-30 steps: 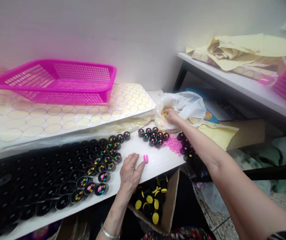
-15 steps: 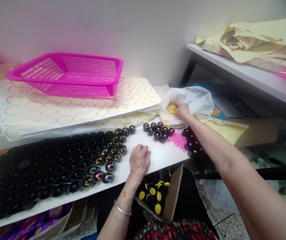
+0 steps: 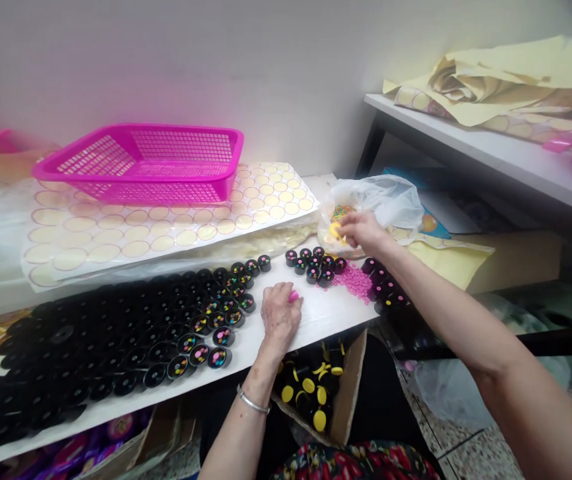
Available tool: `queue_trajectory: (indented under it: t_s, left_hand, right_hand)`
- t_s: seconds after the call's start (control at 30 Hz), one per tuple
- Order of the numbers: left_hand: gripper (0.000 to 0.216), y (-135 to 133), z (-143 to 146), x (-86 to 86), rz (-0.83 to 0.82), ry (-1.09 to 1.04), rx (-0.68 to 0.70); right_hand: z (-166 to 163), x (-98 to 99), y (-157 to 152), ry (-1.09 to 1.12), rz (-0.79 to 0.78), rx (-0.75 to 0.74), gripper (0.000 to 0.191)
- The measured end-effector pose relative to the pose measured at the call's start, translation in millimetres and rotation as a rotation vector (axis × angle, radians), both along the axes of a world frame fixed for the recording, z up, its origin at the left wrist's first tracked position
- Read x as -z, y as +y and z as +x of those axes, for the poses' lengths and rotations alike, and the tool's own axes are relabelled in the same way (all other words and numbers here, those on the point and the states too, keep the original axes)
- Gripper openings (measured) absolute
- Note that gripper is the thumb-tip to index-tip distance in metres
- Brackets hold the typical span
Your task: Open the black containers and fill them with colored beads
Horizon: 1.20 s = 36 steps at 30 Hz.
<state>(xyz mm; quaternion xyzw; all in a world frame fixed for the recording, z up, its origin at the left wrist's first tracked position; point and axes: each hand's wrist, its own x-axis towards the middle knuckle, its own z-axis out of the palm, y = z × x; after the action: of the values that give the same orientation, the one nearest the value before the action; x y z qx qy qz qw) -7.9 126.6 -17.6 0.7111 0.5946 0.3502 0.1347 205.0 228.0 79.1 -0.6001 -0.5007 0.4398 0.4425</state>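
My left hand point(image 3: 281, 317) rests on the white table with curled fingers, pinching a small pink piece point(image 3: 293, 296) between thumb and forefinger. At the mouth of a clear plastic bag point(image 3: 396, 197), my right hand point(image 3: 363, 232) grips a small yellow cap point(image 3: 335, 231). Multicoloured beads point(image 3: 342, 213) lie inside that bag. To the left of my left hand stand rows of black cups point(image 3: 219, 357), the nearer ones holding coloured beads. A smaller group of black cups point(image 3: 313, 272) sits beyond it, beside a heap of pink pieces point(image 3: 353, 281).
A cardboard box point(image 3: 353, 393) of black and yellow pieces sits at my lap. Behind the cups, a pink basket point(image 3: 166, 177) rests on sticker sheets point(image 3: 266, 200). More black cups point(image 3: 383, 290) line the table's right end. A higher white shelf point(image 3: 486, 153) holds yellow paper.
My right hand has drawn back from inside the bag towards me, bringing the yellow cap into sight. My left hand has barely moved; its pink piece shows more. The view has shifted slightly.
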Motion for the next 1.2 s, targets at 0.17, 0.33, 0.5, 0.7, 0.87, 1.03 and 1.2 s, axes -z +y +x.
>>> queue_trajectory:
  t_s: [0.17, 0.33, 0.5, 0.7, 0.87, 1.03, 1.2]
  left_hand:
    - [0.024, -17.9, 13.8, -14.0, 0.027, -0.431, 0.060]
    - [0.019, -33.0, 35.3, -26.7, -0.170, -0.586, 0.228]
    - [0.018, -36.9, 46.0, -31.3, -0.377, -0.747, 0.276]
    - [0.023, -35.7, 35.8, -32.1, -0.696, -1.056, 0.183]
    - [0.041, -33.7, 14.2, -19.9, -0.720, -1.102, -0.022]
    - [0.061, -26.0, 3.5, -16.3, -0.677, -1.101, -0.061]
    - [0.048, -19.8, 3.6, -21.6, -0.613, -1.126, -0.100]
  right_hand:
    - [-37.5, 20.0, -89.5, 0.115, -0.099, -0.189, 0.020]
    - [-50.8, 45.1, -140.2, 0.351, -0.093, -0.044, 0.022]
    - [-44.2, 53.9, -150.2, 0.279, -0.042, -0.073, 0.017]
    - [-41.2, 59.7, -139.3, -0.077, 0.077, -0.053, 0.026]
    - [-47.0, 77.1, -114.6, -0.379, 0.171, 0.168, 0.031]
    - [-55.5, 84.3, -96.3, -0.610, 0.087, 0.229, 0.034]
    - [-54.3, 82.0, -98.8, -0.631, 0.127, 0.248, 0.026]
